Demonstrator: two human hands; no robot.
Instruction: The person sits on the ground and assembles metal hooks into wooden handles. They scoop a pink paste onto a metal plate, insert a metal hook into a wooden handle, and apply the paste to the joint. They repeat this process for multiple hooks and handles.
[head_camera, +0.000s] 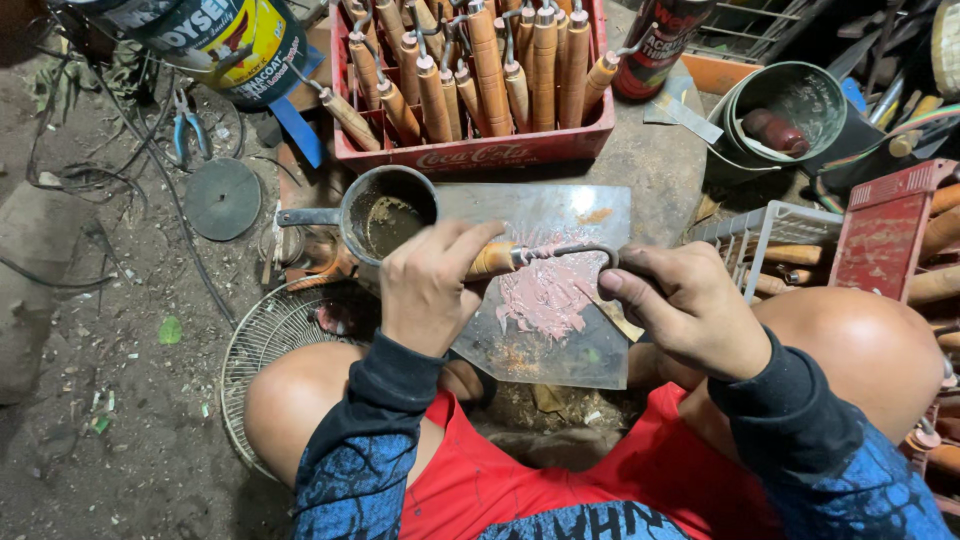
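Centre frame: my left hand (428, 285) wraps fingers tight round the wooden handle (492, 259); right hand (688, 305) pinches the metal hook (585, 251) over the paste-smeared steel plate (560, 215). Tool seems light and rigid; wood offers surest grip, thin wire likely slips.

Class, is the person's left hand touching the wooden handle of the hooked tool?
Touching: the head view shows the left hand wrapped around the wooden handle.
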